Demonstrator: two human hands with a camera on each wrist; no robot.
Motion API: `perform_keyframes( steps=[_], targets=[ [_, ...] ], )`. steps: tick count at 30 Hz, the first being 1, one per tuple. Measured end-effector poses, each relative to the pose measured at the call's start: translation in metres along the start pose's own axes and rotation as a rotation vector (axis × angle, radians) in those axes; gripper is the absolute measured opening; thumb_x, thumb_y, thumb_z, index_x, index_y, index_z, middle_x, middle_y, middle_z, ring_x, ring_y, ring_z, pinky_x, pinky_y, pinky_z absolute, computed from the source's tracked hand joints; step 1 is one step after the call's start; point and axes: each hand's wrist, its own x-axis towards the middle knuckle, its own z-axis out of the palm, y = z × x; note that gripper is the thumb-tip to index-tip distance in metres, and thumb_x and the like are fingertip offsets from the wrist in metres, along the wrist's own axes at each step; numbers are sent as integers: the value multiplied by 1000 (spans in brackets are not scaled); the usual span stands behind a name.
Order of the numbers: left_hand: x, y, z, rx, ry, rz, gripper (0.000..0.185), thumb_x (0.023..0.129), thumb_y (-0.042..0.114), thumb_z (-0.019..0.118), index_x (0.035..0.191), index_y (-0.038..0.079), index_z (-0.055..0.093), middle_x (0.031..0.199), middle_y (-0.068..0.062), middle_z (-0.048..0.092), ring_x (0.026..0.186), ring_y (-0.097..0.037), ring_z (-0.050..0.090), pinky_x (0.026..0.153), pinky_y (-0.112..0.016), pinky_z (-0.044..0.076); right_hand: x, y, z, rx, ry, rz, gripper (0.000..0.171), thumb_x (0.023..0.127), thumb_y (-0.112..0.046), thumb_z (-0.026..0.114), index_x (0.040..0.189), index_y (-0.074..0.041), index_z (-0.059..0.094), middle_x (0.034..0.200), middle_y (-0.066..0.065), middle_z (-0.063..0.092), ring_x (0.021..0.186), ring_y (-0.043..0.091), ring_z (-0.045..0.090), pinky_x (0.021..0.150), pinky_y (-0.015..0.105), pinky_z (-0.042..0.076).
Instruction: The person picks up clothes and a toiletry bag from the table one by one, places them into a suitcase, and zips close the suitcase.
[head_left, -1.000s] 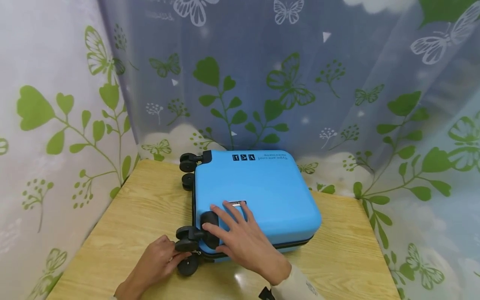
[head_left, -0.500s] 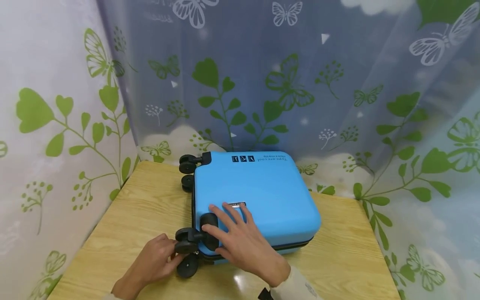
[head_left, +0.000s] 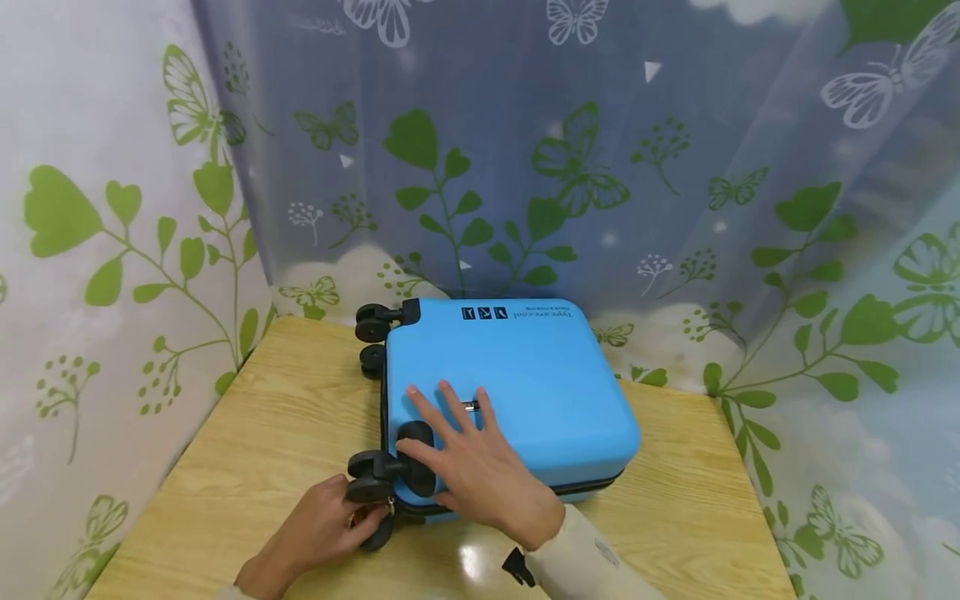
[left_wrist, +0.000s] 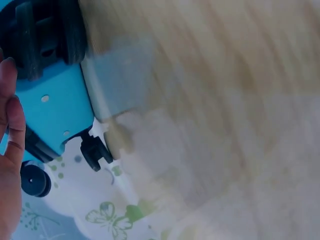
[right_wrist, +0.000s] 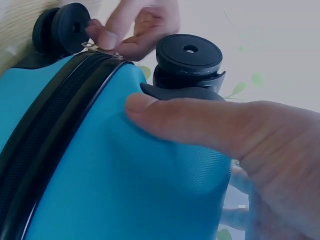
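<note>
A light-blue hard-shell suitcase [head_left: 525, 367] lies flat, its wheeled end facing left. My right hand [head_left: 483, 475] rests on the shell near the front wheel mount, fingers spread and mostly straight. In the right wrist view its thumb [right_wrist: 185, 117] lies along the blue side, below a black wheel [right_wrist: 189, 55]. At the near left corner, between the two front wheels, my left hand [head_left: 318, 525] pinches a metal zipper pull [right_wrist: 105, 50] at the end of the black zipper [right_wrist: 50, 115]. Its fingertips are partly hidden behind the upper wheel [head_left: 371, 477] in the head view.
The suitcase lies on a wood-grain table [head_left: 285, 400]. Curtains [head_left: 480, 150] printed with leaves and butterflies stand behind and at both sides, close to the suitcase's far edge. Two more wheels [head_left: 372, 360] stick out at the far left corner. A black strap end [head_left: 517, 567] hangs by the right sleeve.
My right hand has slid slightly up and left on the shell, its fingers spread wider. My left hand has shifted a little right, its thumb now over the lower wheel.
</note>
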Motion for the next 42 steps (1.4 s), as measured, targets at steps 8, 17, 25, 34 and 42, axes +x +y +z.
perform_keyframes(
  steps=[8,17,25,34,42],
  targets=[
    [-1,5,4,26,12,-21,17,87,25,92,91,27,76,77,21,68,70,5,56,65,-19,48,2,0,-1,26,-18,-6,83,88,-53,90,159,-44,48,185,2,10,169,37,21,127,71,32],
    [1,-7,-17,178,54,10,19,98,29,78,82,22,69,64,15,55,59,5,40,51,-18,37,-2,2,-3,58,-35,-12,73,88,-48,91,152,-44,56,184,3,16,168,39,24,124,72,36],
    [18,-33,-19,314,60,-130,13,86,12,84,86,17,73,72,9,70,59,0,55,50,-24,47,-7,3,-2,48,-18,-51,71,89,-49,91,151,-44,57,183,4,20,167,40,26,123,72,38],
    [35,-51,-12,365,98,-217,13,93,22,86,86,17,76,68,6,70,52,-4,55,45,-26,42,-20,7,1,83,-9,-102,71,90,-46,91,153,-43,58,184,4,17,169,39,21,125,72,35],
    [40,-51,-6,350,105,-297,15,93,25,87,85,18,77,62,8,65,48,1,43,44,-21,31,-34,12,6,137,6,-120,71,91,-40,91,153,-42,58,185,2,15,169,38,19,126,73,32]
  ],
)
